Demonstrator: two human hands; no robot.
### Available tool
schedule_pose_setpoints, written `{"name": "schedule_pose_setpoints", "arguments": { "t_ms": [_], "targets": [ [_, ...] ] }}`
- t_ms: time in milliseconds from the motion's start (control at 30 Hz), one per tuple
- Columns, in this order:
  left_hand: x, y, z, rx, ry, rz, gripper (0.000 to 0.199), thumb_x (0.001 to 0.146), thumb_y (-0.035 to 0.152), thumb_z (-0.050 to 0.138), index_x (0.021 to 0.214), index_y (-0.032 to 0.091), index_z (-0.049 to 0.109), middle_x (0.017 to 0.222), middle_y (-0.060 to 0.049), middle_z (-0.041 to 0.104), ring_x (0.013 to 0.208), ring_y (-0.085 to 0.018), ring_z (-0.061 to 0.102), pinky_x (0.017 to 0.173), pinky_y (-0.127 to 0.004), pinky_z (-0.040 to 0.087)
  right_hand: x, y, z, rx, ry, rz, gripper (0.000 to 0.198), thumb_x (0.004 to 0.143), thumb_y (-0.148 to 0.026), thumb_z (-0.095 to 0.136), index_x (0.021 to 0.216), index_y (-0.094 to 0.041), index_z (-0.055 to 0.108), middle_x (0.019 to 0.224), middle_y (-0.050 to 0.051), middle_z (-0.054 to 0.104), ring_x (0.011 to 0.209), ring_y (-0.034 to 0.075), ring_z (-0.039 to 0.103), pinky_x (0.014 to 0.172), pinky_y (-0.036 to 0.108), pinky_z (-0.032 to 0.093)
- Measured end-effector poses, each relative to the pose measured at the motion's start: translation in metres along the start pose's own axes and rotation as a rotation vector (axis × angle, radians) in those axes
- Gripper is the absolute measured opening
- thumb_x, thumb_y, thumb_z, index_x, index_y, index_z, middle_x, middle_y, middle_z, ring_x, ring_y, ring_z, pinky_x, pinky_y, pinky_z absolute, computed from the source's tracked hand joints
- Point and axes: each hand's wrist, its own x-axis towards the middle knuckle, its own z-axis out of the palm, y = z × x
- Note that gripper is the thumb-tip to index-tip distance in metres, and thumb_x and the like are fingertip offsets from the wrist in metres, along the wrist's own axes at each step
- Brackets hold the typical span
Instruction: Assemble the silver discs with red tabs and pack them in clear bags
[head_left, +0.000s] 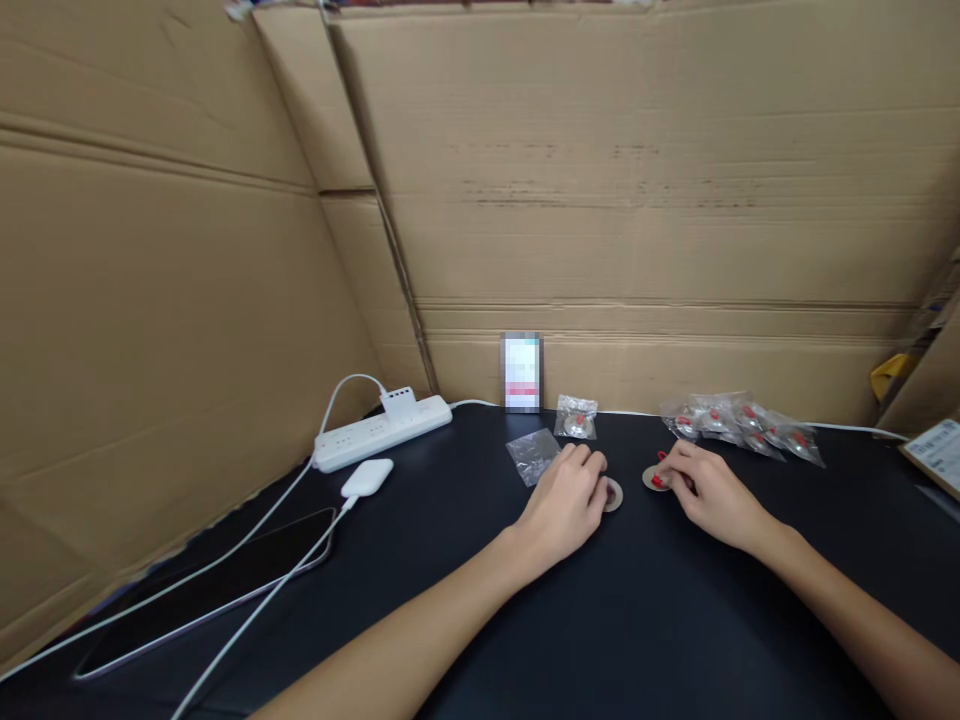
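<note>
On the black tabletop my left hand point(568, 498) is closed, its fingertips at a small round silvery disc point(614, 495) with a darker centre. Part of that disc is hidden by the fingers. A little to the right, my right hand point(709, 492) pinches a red cord point(658, 481) lying on a second silvery disc point(649, 478). Just beyond the left hand lies a flat clear plastic bag point(529, 456). Behind it rests another clear bag point(576, 417) with a silvery disc and red cord inside.
Several bagged discs point(742, 425) lie at the back right. A lit phone point(522, 373) leans against the cardboard wall point(637, 200). To the left are a white power strip point(382, 433), a white charger point(367, 478), a dark tablet-like device point(217, 590) and cables. A box point(937, 455) sits far right.
</note>
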Motion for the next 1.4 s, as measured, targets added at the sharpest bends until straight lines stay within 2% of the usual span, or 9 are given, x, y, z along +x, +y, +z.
{"name": "schedule_pose_setpoints", "arguments": {
  "t_ms": [200,333,467,667,867,967,1067,1200,1400],
  "targets": [
    [-0.001,0.011,-0.012,0.018,-0.121,0.175,0.024,0.094,0.022,0.038,0.088,0.017,0.061,0.090,-0.007,0.057,0.090,-0.022,0.050,0.083,-0.036,0.043,0.002,-0.001,0.001,0.016,-0.041,0.034,0.020,0.091,-0.025,0.048,0.091,-0.023,0.068,0.079,0.003,0.055,0.063,0.014,0.052,0.063,0.028,0.044],
    [-0.003,0.014,-0.011,0.008,-0.147,0.192,0.030,0.097,0.032,0.037,0.106,0.017,0.061,0.099,-0.009,0.058,0.098,-0.024,0.050,0.088,-0.040,0.042,0.003,0.002,0.007,0.019,-0.022,0.060,0.017,0.090,-0.027,0.051,0.091,-0.022,0.067,0.075,0.002,0.055,0.061,0.014,0.051,0.061,0.028,0.042],
    [-0.005,0.015,-0.009,-0.019,-0.156,0.190,0.041,0.095,0.042,0.040,0.124,0.017,0.053,0.115,-0.012,0.058,0.110,-0.027,0.049,0.095,-0.042,0.041,0.003,0.000,0.010,0.041,-0.024,0.056,0.012,0.088,-0.025,0.055,0.083,-0.021,0.065,0.076,0.002,0.055,0.062,0.014,0.051,0.061,0.027,0.041],
    [-0.009,0.017,-0.007,-0.061,-0.187,0.247,0.059,0.093,0.050,0.040,0.141,0.016,0.037,0.147,-0.014,0.039,0.138,-0.030,0.030,0.111,-0.046,0.028,0.001,-0.009,0.010,0.048,-0.041,0.033,0.010,0.088,-0.020,0.052,0.080,-0.020,0.058,0.078,0.002,0.055,0.067,0.015,0.053,0.063,0.027,0.041],
    [-0.012,0.021,-0.007,-0.097,-0.265,0.304,0.070,0.092,0.053,0.040,0.147,0.012,0.027,0.152,-0.016,0.030,0.142,-0.028,0.024,0.115,-0.042,0.023,0.000,-0.010,0.014,0.059,-0.012,0.030,0.012,0.090,-0.019,0.045,0.081,-0.020,0.053,0.080,0.002,0.056,0.071,0.016,0.054,0.067,0.028,0.042],
    [-0.011,0.021,-0.008,-0.096,-0.270,0.305,0.068,0.092,0.053,0.041,0.147,0.013,0.029,0.151,-0.015,0.033,0.141,-0.028,0.025,0.115,-0.042,0.023,0.001,-0.007,0.017,0.170,0.008,0.074,0.016,0.093,-0.026,0.044,0.081,-0.019,0.053,0.078,0.002,0.058,0.070,0.016,0.055,0.067,0.029,0.043],
    [-0.011,0.021,-0.009,-0.094,-0.266,0.303,0.066,0.092,0.052,0.042,0.144,0.012,0.034,0.148,-0.015,0.038,0.140,-0.029,0.027,0.115,-0.043,0.023,0.003,-0.002,0.021,0.391,0.037,0.173,0.024,0.093,-0.037,0.044,0.080,-0.019,0.052,0.071,0.000,0.057,0.062,0.014,0.054,0.061,0.027,0.043],
    [-0.011,0.022,-0.010,-0.120,-0.238,0.310,0.063,0.092,0.050,0.044,0.144,0.015,0.035,0.146,-0.013,0.041,0.140,-0.029,0.028,0.114,-0.044,0.025,0.007,0.001,0.021,0.671,0.094,0.298,0.038,0.085,-0.055,0.051,0.079,-0.018,0.052,0.064,-0.002,0.052,0.054,0.012,0.050,0.052,0.024,0.039],
    [-0.012,0.021,-0.008,-0.119,-0.237,0.314,0.063,0.092,0.050,0.044,0.143,0.015,0.036,0.146,-0.013,0.041,0.140,-0.030,0.027,0.114,-0.045,0.025,0.010,-0.002,0.017,0.773,0.146,0.371,0.044,0.081,-0.062,0.053,0.073,-0.018,0.052,0.055,-0.004,0.048,0.047,0.011,0.045,0.049,0.025,0.039]
  ]
}}
